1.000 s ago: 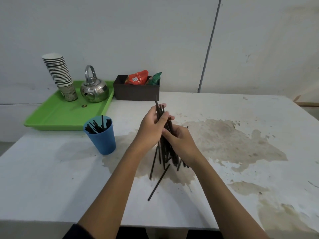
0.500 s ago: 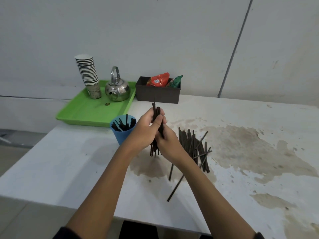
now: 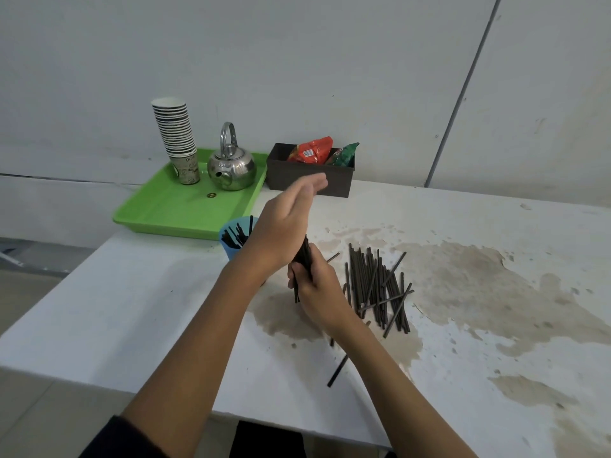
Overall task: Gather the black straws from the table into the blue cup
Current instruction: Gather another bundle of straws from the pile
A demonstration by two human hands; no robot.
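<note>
Closest to the near edge of the table (image 3: 99, 325) there's one stray straw (image 3: 337, 373) lying diagonal, partly under the right forearm. A bit further in, the right hand (image 3: 319, 292) is closed around a small bundle of straws (image 3: 304, 256), held roughly upright, gripped low on the bundle. The left hand (image 3: 284, 226) is above it with fingers stretched out flat, not gripping anything, palm against the top of the bundle as far as I can tell.

Just right of the hands, the main pile of black straws (image 3: 377, 289) lies loose on the stained patch. These look super light, thin and smooth, so I'd guess they slide out of a loose grip. I'd pinch mid-length.

Behind the left wrist is the blue cup (image 3: 231, 246) with some straws in it already, standing right by the green tray (image 3: 172, 209) near the far left corner.
</note>
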